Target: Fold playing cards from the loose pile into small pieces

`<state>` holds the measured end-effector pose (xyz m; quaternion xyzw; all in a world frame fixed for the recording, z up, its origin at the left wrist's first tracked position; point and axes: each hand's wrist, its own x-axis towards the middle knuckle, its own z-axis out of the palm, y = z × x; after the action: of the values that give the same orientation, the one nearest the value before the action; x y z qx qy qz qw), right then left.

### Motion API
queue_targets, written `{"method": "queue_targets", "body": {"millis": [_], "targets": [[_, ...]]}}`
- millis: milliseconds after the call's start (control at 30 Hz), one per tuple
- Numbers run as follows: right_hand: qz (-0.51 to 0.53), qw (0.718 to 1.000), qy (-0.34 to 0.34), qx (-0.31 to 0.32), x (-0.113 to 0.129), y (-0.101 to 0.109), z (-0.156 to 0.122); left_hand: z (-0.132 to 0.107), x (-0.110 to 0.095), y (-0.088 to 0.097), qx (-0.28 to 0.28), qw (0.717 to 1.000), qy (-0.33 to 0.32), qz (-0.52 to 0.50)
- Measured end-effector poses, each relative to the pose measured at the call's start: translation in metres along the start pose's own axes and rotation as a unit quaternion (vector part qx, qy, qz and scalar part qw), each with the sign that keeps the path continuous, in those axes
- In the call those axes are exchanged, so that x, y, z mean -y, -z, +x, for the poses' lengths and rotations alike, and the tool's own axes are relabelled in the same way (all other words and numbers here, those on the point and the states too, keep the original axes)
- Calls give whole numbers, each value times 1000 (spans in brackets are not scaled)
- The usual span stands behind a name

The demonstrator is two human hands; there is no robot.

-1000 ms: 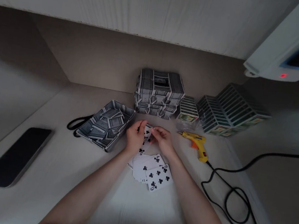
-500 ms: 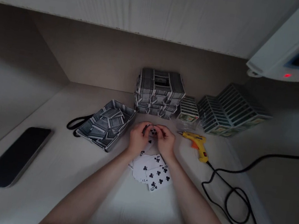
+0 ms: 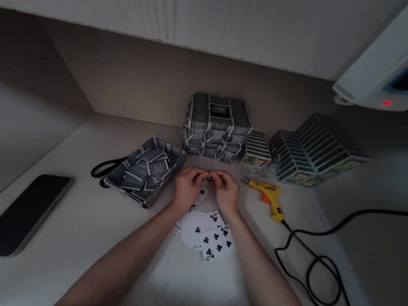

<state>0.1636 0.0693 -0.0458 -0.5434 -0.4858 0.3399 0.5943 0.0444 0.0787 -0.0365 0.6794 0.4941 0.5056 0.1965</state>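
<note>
over the middle of the desk (image 3: 165, 289): your left hand (image 3: 187, 185) and right hand (image 3: 227, 192) both pinch a five of clubs (image 3: 201, 199), thumbs nearly meeting.
card pile (image 3: 190, 229): face up, just nearer you, six of clubs (image 3: 217, 243) on top.
tray (image 3: 162, 183): card-built, holding patterned card pieces (image 3: 149, 165), beside your left hand.
glue gun (image 3: 272, 194): yellow, near your right hand.
</note>
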Motion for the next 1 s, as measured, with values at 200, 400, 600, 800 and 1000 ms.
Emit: {"method": "queue_targets", "body": {"millis": [200,400,600,800,1000], "targets": [[1,999,-28,-19,1,-1,0,-2,5,-4,8,1000,30,6],[-18,1000,-12,-23,-2,0,1,-3,3,-3,37,998,38,40],[-37,999,14,-36,-5,1,1,-3,2,-3,45,997,47,38],[-63,997,19,-44,-7,2,2,-3,0,-2,40,998,53,16],[-68,997,32,-28,-4,2,0,-2,-2,-2,24,998,57,-4]]}}
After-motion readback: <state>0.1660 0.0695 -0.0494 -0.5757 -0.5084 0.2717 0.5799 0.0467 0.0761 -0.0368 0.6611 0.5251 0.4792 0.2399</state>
